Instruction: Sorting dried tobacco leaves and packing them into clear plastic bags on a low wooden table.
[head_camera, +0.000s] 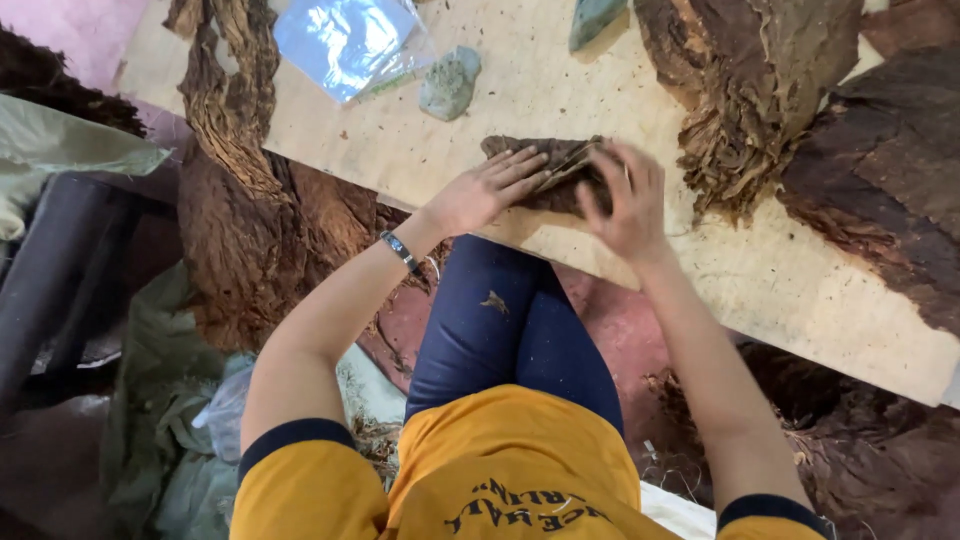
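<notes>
Brown, dry leaf lies flat near the board's near edge, pinned under both hands. The left hand reaches in from the left, wrist bent, fingers straight and close together, pressing the leaf's left part. The right hand comes from the right, palm down, fingers spread and curled over the leaf's right end; something thin shows by its fingertips, too blurred to tell. A bracelet sits on the left wrist. A leaf pile rests at the board's far right, a plastic bag at its far left.
</notes>
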